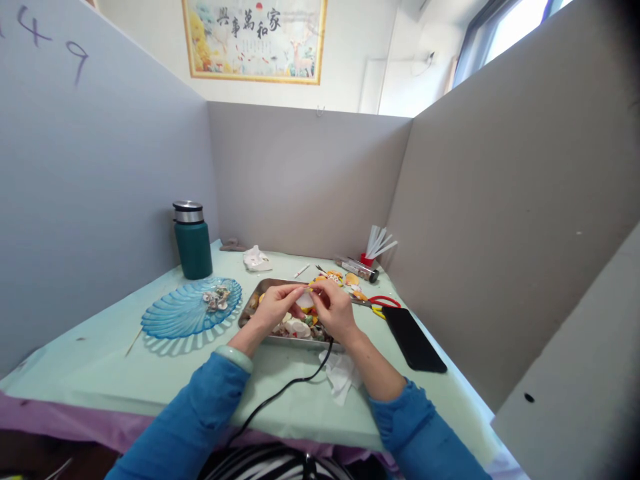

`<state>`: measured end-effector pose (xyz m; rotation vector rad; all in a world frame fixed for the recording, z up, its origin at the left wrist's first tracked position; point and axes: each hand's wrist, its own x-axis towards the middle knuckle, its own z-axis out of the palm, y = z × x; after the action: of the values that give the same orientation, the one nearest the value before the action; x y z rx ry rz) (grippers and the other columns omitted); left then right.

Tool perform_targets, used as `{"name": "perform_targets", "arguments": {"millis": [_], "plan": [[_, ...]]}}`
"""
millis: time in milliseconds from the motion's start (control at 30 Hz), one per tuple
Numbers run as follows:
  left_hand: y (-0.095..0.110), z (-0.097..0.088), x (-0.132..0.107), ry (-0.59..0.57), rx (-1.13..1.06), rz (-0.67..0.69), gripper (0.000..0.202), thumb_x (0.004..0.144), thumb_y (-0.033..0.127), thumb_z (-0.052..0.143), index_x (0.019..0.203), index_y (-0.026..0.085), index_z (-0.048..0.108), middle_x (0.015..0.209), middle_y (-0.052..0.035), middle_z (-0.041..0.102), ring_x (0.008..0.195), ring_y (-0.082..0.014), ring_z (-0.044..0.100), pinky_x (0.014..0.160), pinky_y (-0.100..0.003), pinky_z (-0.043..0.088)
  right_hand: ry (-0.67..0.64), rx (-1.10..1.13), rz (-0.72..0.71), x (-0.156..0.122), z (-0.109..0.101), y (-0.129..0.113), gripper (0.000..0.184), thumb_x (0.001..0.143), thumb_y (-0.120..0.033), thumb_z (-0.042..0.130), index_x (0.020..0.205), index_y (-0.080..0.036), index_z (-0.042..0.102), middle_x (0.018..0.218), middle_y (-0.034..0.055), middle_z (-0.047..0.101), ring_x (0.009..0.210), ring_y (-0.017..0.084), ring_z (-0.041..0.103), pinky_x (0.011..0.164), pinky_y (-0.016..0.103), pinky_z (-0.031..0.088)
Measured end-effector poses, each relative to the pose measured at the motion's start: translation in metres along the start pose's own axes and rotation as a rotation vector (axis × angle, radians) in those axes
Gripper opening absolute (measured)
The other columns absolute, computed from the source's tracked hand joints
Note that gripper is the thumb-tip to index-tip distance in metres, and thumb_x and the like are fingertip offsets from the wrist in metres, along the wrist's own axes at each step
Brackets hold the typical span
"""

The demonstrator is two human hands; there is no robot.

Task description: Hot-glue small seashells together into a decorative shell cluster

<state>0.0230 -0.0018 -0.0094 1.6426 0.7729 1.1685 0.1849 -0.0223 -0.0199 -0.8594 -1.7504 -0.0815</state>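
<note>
The left grip [280,305] and right grip [336,311] pinched a small white piece [305,299]; uneven fingertip pressure could have dropped it into the tray [290,342] below them.

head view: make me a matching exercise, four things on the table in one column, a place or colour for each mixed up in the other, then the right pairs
1. metal tray
2. scalloped plate
3. bottle
4. phone

a. dark green with a silver top
b. black, lying on the right side
c. see-through blue
d. underneath the left hand and right hand

Pairs: 1-d, 2-c, 3-a, 4-b
</note>
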Motion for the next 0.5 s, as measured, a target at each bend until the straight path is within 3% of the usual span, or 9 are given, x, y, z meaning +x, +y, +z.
{"name": "perform_targets", "arguments": {"millis": [333,500], "plan": [[0.003,0.0012,-0.0008,-0.011,0.062,0.047,0.043,0.079,0.044,0.058,0.102,0.009,0.068,0.062,-0.0029,0.065,0.048,-0.0124,0.06,0.049,-0.021,0.046,-0.003,-0.005,0.03,-0.0011,0.0018,0.0013,0.01,0.089,-0.025,0.051,0.092,-0.019,0.059,0.083,0.0035,0.061,0.065,0.013,0.054,0.065,0.025,0.044],[0.0022,0.0028,-0.0014,0.019,0.096,0.084,0.049,0.077,0.04,0.062,0.117,0.01,0.06,0.068,-0.0021,0.064,0.048,-0.0124,0.059,0.048,-0.022,0.046,-0.002,-0.021,0.047,-0.0015,0.0023,0.0025,0.01,0.088,-0.024,0.051,0.091,-0.019,0.059,0.081,0.0031,0.061,0.065,0.014,0.054,0.063,0.025,0.043]]}}
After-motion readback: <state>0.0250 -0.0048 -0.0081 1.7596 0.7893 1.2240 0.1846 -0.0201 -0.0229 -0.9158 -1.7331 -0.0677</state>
